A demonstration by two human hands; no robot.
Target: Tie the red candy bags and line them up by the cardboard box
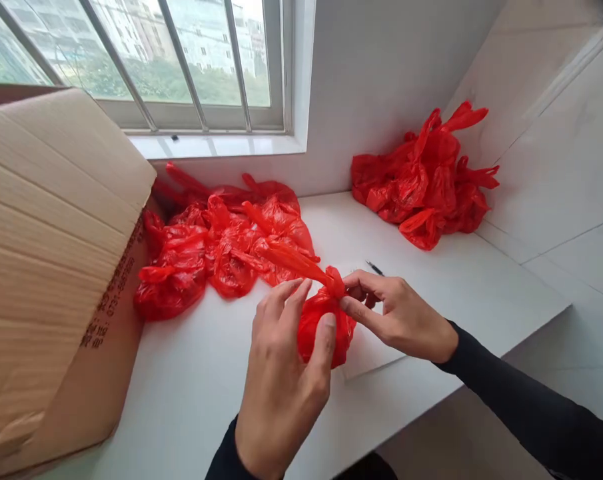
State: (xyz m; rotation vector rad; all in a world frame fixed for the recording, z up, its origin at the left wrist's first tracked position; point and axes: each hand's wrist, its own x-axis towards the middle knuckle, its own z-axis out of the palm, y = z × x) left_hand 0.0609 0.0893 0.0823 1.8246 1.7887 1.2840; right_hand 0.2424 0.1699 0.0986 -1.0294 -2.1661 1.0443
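A white desk (196, 387) runs rightward from the cardboard box (56, 200), which stands at its left end; the inside of the box is hidden. Right beside the box is a wide heap of red bags (231, 247), and well to the right of the box is a second, similar heap (431, 180). The left grip (281, 373), to the right of the box, has thumb and fingers apart around the near side of a red bag (326, 303); whether they press on it cannot be told. The right grip (406, 317), farther from the box, has thumb and forefinger pinched together on that bag's knot (336, 285). Farther right of the box than the bag lies a dark pen (374, 268).

Closing this bag looks nearly done: its neck is gathered and knotted, though how tight cannot be told. Bags in both heaps seem bunched up too, but not every neck shows, so what is left cannot be counted.

Dark print (112, 297) on the box includes a number starting "0731-8"; the rest is too blurred to read. No brand shows on the bags.
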